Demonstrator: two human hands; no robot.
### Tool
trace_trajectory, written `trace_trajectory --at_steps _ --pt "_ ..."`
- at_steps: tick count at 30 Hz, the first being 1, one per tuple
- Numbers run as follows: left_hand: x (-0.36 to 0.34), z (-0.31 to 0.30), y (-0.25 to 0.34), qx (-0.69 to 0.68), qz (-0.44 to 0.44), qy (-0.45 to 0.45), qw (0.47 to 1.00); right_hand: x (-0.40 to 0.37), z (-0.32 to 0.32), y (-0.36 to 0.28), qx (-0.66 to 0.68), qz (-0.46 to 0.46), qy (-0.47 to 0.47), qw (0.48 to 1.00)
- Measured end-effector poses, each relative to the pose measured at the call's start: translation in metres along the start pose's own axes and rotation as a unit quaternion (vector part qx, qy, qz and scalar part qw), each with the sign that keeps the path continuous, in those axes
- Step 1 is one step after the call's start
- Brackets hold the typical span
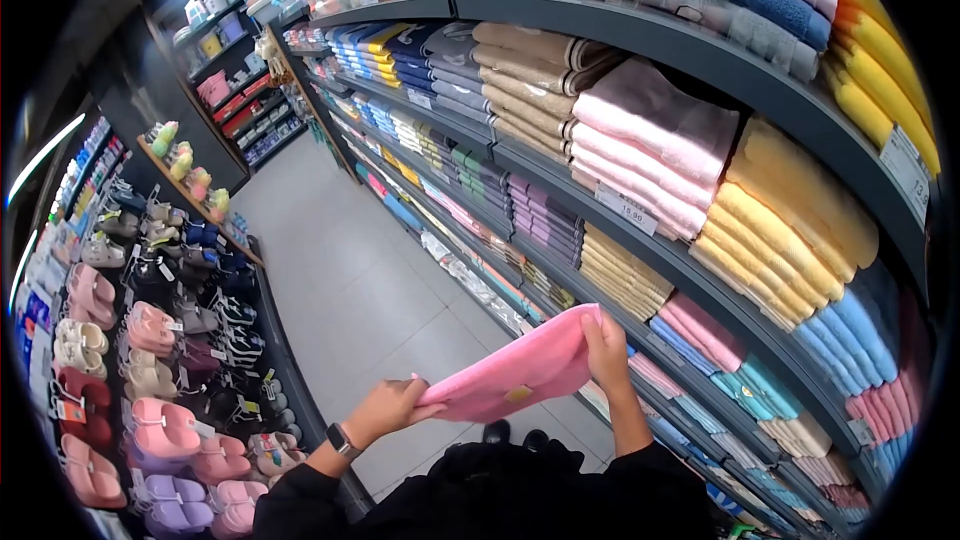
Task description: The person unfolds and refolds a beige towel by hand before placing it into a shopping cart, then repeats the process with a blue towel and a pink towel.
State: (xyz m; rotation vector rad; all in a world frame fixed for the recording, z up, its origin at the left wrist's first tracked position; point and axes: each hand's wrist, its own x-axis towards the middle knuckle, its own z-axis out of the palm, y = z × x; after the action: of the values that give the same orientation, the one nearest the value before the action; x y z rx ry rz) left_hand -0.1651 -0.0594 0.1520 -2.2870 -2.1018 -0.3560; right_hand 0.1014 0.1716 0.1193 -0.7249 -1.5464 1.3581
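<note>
**Pink towel being held at both ends, aisle-side of the towel shelving**

- The pink towel (520,375), folded flat, is being held in the air at about waist height. It is over the tiled floor (350,280) and just in front of the lower shelves.
- It is being gripped at both ends. The left hand (392,408) is pressed closed on the lower, nearer end, with the fingers curled over the edge. The right hand (607,348) is clamped on the upper, farther end, with the fingers wrapped over the fold. Neither hand is spread.
- The long axis is being carried on a slant, rising from the left hand up to the right hand. The high end is being pointed toward the shelving, the low end toward the middle of the aisle.
- The right hand is being held nearer the shelves, close to the shelved towels (700,330) below the dark shelf edge (720,292). Whether they are being touched cannot be told. The left hand is being kept well apart from them.
- A small yellowish label (517,393) is being shown on the towel's underside edge, between the two hands.
- A watch (342,438) is being worn on the left wrist.
- Slippers (160,425) are being displayed on the rack across the aisle, well apart from both hands.
</note>
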Motion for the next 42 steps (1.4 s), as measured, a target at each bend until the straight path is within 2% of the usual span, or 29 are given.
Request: trace_trajectory --at_steps 1,4,7,9,12,13,14,15,16,18,19,22,26,27,30,31,35,36,38,39,40,41,42 --pt "0.006 -0.017 0.001 -0.005 -0.001 -0.021 1.000 0.000 -0.001 -0.006 -0.004 -0.008 -0.006 1.000" --pt "0.014 -0.046 -0.009 0.008 -0.052 0.028 0.998 0.002 -0.003 -0.019 0.013 -0.016 -0.019 1.000" --pt "0.038 -0.068 -0.019 -0.091 0.002 0.164 0.982 0.003 -0.005 -0.030 0.050 0.020 -0.014 0.998" --pt "0.040 -0.088 -0.015 -0.267 -0.061 0.129 0.953 0.002 -0.009 -0.037 0.084 0.051 0.013 0.995" --pt "0.030 -0.099 -0.041 -0.478 -0.106 0.085 0.868 -0.002 -0.021 -0.059 0.104 -0.016 -0.032 0.994" --pt "0.040 -0.098 -0.048 -0.438 -0.127 0.087 0.886 0.013 -0.010 -0.072 0.068 0.003 0.000 0.998" --pt "0.054 -0.094 -0.057 -0.395 -0.145 0.089 0.903 0.030 -0.009 -0.050 0.005 0.015 -0.007 1.000" --pt "0.066 -0.081 -0.069 -0.390 -0.172 0.076 0.901 0.034 0.002 -0.039 0.004 0.024 0.020 1.000" --pt "0.070 -0.069 -0.081 -0.417 -0.153 0.083 0.892 0.042 0.013 -0.036 0.005 0.027 0.046 0.999" --pt "0.076 -0.057 -0.105 -0.467 -0.111 0.100 0.871 0.039 0.022 -0.046 0.011 -0.023 0.065 0.998" --pt "0.075 -0.058 -0.114 -0.523 -0.089 0.107 0.841 0.029 0.026 -0.049 0.012 -0.033 0.072 0.997" --pt "0.083 -0.078 -0.137 -0.526 -0.119 0.111 0.835 0.047 0.044 -0.053 0.082 -0.009 0.068 0.994" --pt "0.084 -0.093 -0.183 -0.493 -0.142 0.133 0.848 0.084 0.094 -0.030 0.129 -0.024 0.122 0.984" --pt "0.080 -0.092 -0.194 -0.509 -0.147 0.158 0.833 0.088 0.104 -0.032 0.125 -0.034 0.113 0.985" --pt "0.073 -0.086 -0.228 -0.554 -0.131 0.183 0.802 0.090 0.124 -0.033 0.086 -0.034 0.092 0.991" --pt "0.070 -0.082 -0.245 -0.556 -0.123 0.154 0.808 0.090 0.131 -0.036 0.108 -0.014 0.077 0.991" --pt "0.079 -0.056 -0.289 -0.416 -0.118 0.034 0.901 0.087 0.160 -0.036 0.023 -0.021 0.055 0.998" --pt "0.085 -0.052 -0.290 -0.382 -0.072 0.032 0.921 0.085 0.170 -0.045 0.015 -0.023 0.035 0.999" --pt "0.099 -0.047 -0.274 -0.313 0.026 0.028 0.949 0.079 0.179 -0.035 -0.089 -0.050 -0.038 0.994" --pt "0.107 -0.048 -0.256 -0.352 0.032 0.024 0.935 0.079 0.189 -0.034 -0.085 -0.036 -0.078 0.993" --pt "0.115 -0.049 -0.235 -0.385 0.059 0.020 0.921 0.075 0.196 -0.047 -0.165 -0.007 -0.124 0.978" --pt "0.123 -0.051 -0.214 -0.420 0.091 0.014 0.903 0.072 0.208 -0.022 -0.152 -0.093 -0.135 0.975" --pt "0.131 -0.051 -0.194 -0.455 0.123 0.005 0.882 0.066 0.217 -0.029 -0.154 -0.033 -0.162 0.974"
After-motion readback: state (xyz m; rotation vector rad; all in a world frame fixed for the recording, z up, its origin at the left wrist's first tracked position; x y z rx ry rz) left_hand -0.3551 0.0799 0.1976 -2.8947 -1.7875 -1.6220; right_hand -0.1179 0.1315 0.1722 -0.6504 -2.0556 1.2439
